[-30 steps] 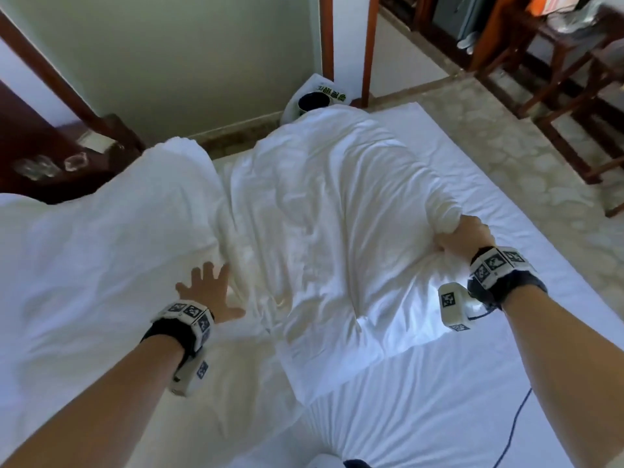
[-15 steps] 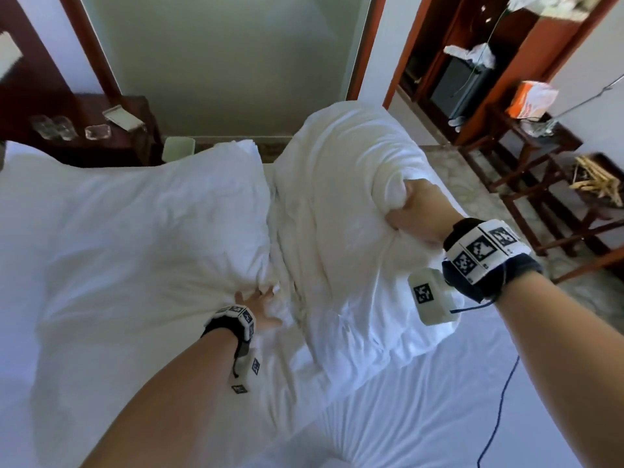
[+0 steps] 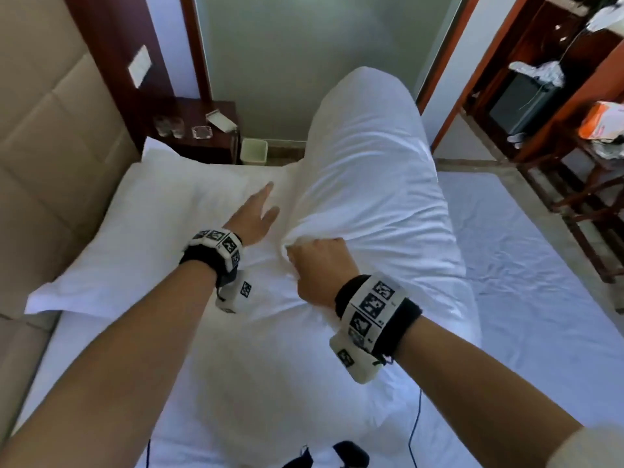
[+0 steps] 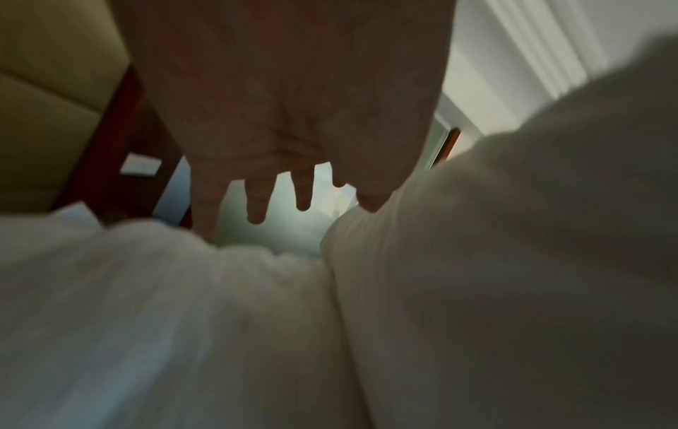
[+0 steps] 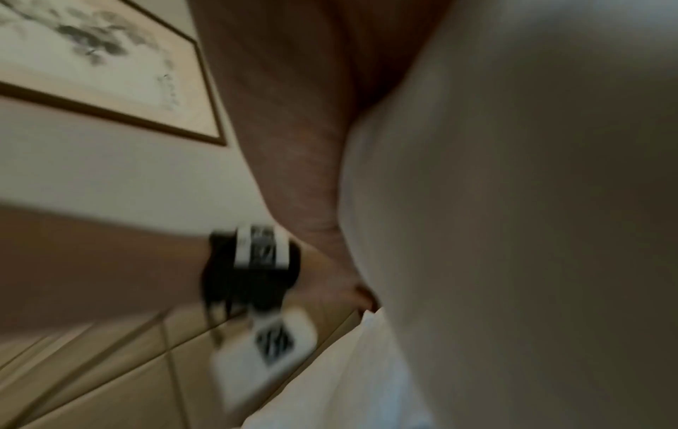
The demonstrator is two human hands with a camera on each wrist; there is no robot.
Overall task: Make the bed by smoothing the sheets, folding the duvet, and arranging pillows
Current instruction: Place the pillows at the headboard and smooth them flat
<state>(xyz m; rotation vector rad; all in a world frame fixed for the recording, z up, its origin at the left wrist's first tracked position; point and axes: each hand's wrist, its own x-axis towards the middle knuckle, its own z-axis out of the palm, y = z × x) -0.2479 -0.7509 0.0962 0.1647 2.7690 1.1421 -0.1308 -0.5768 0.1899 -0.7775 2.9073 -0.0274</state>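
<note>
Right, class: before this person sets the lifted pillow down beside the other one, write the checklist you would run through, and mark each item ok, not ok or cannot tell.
1. Right hand has a firm grip on the lifted pillow: ok, fingers bunch its near corner.
2. Left hand is free to guide: ok, fingers straight, holding nothing.
3. Flat pillow already lies against the headboard: ok.
4. Landing spot on the sheet beside it: cannot tell, the lifted pillow hides it.
5. Sheet smooth: not ok, creases show on its right side.
6. Cable clear of the bedding: not ok, it trails over the sheet.
</note>
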